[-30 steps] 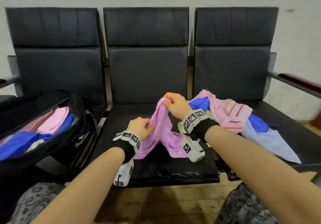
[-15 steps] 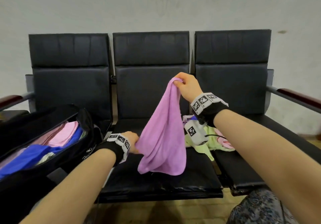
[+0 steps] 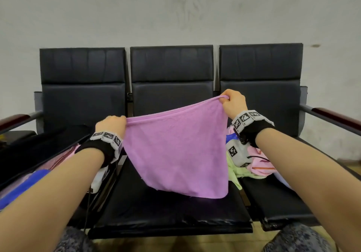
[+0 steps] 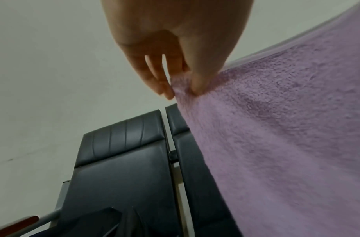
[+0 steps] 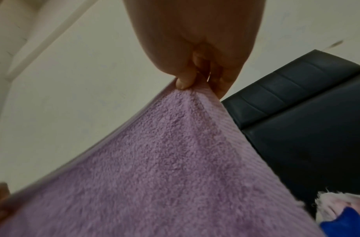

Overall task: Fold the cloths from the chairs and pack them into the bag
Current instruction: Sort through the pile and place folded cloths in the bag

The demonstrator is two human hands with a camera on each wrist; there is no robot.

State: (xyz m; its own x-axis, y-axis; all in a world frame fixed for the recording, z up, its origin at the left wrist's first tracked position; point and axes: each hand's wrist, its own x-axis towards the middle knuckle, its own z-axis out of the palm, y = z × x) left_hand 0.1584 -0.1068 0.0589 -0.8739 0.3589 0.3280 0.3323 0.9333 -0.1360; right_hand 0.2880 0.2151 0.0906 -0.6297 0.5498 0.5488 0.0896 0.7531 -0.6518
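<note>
Both hands pinch top corners of the purple cloth (image 3: 176, 154), left hand (image 3: 111, 124) lower than right hand (image 3: 233, 103), spreading it above the middle chair (image 3: 172, 210). Soft, light terry; corners are the sensible hold.

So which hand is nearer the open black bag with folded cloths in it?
Left. The left hand holds the purple towel's corner just above the bag; the right hand is raised over the middle-right seats.

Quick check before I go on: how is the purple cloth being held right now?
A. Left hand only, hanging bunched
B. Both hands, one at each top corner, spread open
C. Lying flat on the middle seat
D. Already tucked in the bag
B: the left hand and the right hand each pinch a top corner of the purple cloth, which hangs spread between them above the middle seat.
</note>
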